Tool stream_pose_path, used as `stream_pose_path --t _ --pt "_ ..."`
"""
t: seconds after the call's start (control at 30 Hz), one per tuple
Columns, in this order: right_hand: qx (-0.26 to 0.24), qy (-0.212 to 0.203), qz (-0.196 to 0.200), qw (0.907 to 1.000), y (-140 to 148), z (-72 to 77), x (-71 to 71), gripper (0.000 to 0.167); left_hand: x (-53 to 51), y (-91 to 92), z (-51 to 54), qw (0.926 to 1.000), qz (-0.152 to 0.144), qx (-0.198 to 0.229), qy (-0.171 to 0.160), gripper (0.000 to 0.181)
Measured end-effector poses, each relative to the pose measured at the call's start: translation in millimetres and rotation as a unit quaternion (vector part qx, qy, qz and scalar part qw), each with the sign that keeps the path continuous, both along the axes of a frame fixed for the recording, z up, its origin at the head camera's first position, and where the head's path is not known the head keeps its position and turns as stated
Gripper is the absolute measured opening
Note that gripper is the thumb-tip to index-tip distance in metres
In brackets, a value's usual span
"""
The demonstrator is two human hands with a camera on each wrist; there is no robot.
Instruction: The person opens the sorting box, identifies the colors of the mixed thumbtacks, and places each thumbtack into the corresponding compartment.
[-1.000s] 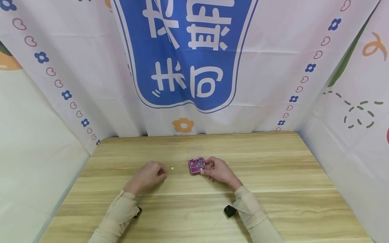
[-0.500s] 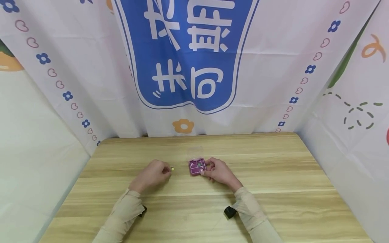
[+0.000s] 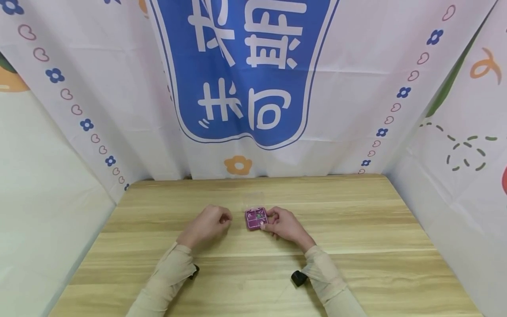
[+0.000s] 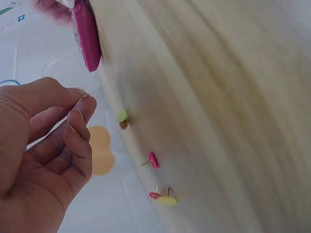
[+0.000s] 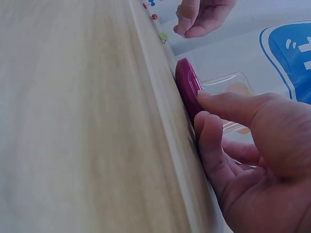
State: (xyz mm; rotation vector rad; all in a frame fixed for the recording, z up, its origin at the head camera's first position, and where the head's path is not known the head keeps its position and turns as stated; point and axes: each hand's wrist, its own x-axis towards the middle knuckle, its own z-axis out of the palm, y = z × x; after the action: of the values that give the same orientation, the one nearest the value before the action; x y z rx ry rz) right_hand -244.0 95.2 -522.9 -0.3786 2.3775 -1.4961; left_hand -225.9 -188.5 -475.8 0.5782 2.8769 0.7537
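A purple box with small compartments sits near the table's middle; small pieces lie in it. Its clear lid stands folded back on the far side. My right hand holds the box by its right edge, thumb on top and fingers along the side. To the left, my left hand is raised just above the table, with thumb and index finger pinched together. A tiny silvery tip, apparently a thumbtack's, shows at these fingertips; most of it is hidden. Beside the fingers a green thumbtack lies on the table.
A pink thumbtack and a yellow thumbtack lie farther from the box in the left wrist view, with a red one beside the yellow. A printed cloth hangs behind the wooden table.
My left hand has moved right, closer to the box, and now covers the yellowish thumbtack seen earlier in the head view. The right hand and box have barely moved.
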Motion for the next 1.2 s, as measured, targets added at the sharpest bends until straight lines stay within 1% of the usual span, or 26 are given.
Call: stream_pose_path --t 0.17,0.53,0.67,0.8,0.97,1.07,1.2 --pt "-0.001 0.002 -0.001 1.0 0 -0.7 -1.0 0.05 -3.9 8.3 -1.5 0.9999 -0.008 -0.003 0.009 0.014" --pt "-0.009 0.004 0.001 0.9999 0 -2.6 -1.3 0.05 -8.4 30.8 -3.5 0.9999 -0.01 0.007 -0.003 0.015" --pt "-0.011 0.005 0.003 0.9999 0 -2.0 -1.2 0.05 -10.5 37.9 -4.2 0.9996 -0.025 0.013 -0.003 0.015" --pt "-0.011 0.006 0.004 0.9999 0 -1.3 -0.8 0.05 -13.1 46.0 -4.4 0.9991 -0.043 0.008 -0.001 0.015" --pt "-0.01 0.004 0.003 0.9999 0 -0.9 -0.4 0.049 -16.1 55.3 -5.0 0.9983 -0.058 0.002 0.004 0.016" --pt "-0.008 0.005 0.003 0.9999 0 -0.7 -0.2 0.048 -17.7 59.4 -5.9 0.9977 -0.066 0.0 0.012 0.016" --pt "-0.008 0.003 0.004 1.0 1 0.4 0.6 0.046 -19.7 63.8 -6.0 0.9956 -0.083 -0.004 0.042 0.015"
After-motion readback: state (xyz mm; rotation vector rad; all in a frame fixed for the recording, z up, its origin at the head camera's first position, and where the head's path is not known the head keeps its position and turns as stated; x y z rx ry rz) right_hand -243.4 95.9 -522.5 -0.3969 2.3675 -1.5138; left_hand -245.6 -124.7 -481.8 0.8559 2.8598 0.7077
